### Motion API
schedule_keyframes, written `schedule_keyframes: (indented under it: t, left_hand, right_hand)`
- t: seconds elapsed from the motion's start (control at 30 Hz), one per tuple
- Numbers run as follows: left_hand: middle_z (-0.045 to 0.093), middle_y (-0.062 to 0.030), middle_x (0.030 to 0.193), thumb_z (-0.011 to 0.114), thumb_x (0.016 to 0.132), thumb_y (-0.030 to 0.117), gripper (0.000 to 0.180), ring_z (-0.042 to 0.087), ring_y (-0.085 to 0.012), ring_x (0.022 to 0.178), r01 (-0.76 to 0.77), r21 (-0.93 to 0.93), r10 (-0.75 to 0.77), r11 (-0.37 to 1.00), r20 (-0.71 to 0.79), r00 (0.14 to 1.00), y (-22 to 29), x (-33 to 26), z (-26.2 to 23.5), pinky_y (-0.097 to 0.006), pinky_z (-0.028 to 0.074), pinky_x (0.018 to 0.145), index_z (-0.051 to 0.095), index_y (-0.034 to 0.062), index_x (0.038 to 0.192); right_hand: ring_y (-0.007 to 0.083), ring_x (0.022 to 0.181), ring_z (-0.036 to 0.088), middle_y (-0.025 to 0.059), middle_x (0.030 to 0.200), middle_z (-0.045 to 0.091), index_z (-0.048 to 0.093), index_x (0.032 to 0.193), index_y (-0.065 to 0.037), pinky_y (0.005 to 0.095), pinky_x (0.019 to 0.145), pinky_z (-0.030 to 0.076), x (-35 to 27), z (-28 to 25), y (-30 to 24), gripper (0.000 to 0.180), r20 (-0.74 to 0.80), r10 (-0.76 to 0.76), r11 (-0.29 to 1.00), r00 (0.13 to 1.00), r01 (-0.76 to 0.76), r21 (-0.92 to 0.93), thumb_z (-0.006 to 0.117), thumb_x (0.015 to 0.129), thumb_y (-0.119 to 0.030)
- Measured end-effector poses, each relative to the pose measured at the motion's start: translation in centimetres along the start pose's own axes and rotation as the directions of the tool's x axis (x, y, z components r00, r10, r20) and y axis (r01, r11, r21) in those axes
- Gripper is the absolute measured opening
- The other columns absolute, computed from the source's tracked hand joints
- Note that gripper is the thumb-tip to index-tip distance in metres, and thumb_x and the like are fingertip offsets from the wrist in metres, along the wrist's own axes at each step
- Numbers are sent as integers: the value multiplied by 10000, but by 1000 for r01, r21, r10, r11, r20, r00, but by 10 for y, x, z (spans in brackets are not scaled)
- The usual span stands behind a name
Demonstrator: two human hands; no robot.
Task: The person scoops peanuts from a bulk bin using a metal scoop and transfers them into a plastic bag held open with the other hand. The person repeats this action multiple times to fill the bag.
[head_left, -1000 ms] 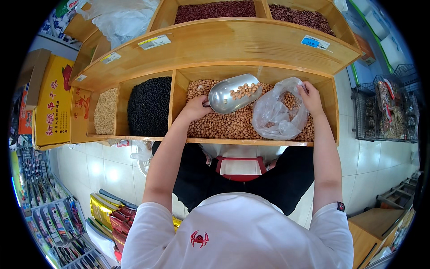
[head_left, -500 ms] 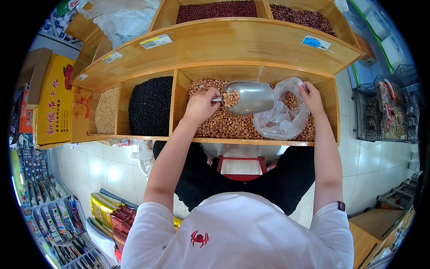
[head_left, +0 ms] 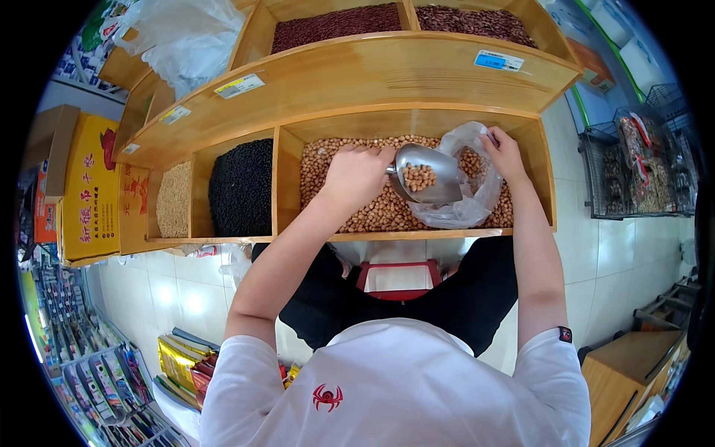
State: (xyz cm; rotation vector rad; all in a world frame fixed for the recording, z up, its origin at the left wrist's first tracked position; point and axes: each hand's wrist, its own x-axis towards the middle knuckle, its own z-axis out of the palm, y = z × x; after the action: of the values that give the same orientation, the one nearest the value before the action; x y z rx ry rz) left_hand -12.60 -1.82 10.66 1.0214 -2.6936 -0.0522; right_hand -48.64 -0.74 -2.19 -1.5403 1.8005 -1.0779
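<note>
A metal scoop (head_left: 439,179) with a small heap of tan chickpea-like beans (head_left: 419,176) is gripped by its handle in my left hand (head_left: 361,173). The scoop's front end is at the mouth of a clear plastic bag (head_left: 465,208). My right hand (head_left: 504,153) pinches the bag's rim on its right side and holds it spread. Some beans show inside the bag. Both hands are over a wooden compartment (head_left: 289,141) filled with the same loose beans (head_left: 328,160).
Left of this compartment are black beans (head_left: 242,190) and pale grains (head_left: 174,201). A raised wooden tier behind holds dark red beans (head_left: 335,28) and mottled beans (head_left: 473,26). Plastic bags (head_left: 186,45) lie at the far left. A wire basket (head_left: 603,179) stands at the right; a red stool (head_left: 398,279) is below.
My left hand has moved right and turned, pushing the scoop to the right and tilting it further into the bag's mouth. The whole view has shifted slightly.
</note>
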Motion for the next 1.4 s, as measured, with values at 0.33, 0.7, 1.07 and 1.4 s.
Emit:
schedule_keyframes:
  t: [0.33,0.7,1.07,1.4]
  left_hand:
    - [673,-86,763,744,752,165,207,678,-272,751,29,115,-36,993,59,998,10,14,-24,-384,515,695,614,110,903]
    - [701,-177,977,663,889,313,323,676,-361,935,516,122,-519,848,398,757,-60,-48,-33,-458,541,801,622,42,1061]
    - [694,-155,963,686,891,300,324,679,-336,951,441,320,-545,838,465,698,-60,-89,-35,-446,546,801,609,28,1050]
    - [699,-187,981,710,877,292,315,672,-359,972,528,209,-552,823,515,656,-58,-83,3,-461,531,813,632,23,1022]
  right_hand:
    - [169,676,574,86,761,653,628,963,-14,324,675,483,-1,0,-9,241,16,31,999,999,-31,-26,676,927,-247]
    - [186,684,581,95,761,652,627,973,-15,328,688,489,-2,2,-13,250,22,15,1000,1000,-15,-9,673,932,-257]
    - [191,697,588,105,777,660,635,988,-20,332,699,491,0,3,-2,258,24,35,999,999,-35,-23,677,928,-267]
    - [175,669,558,89,745,637,620,946,-19,322,671,473,-1,3,-7,251,44,46,998,998,-45,-39,670,931,-264]
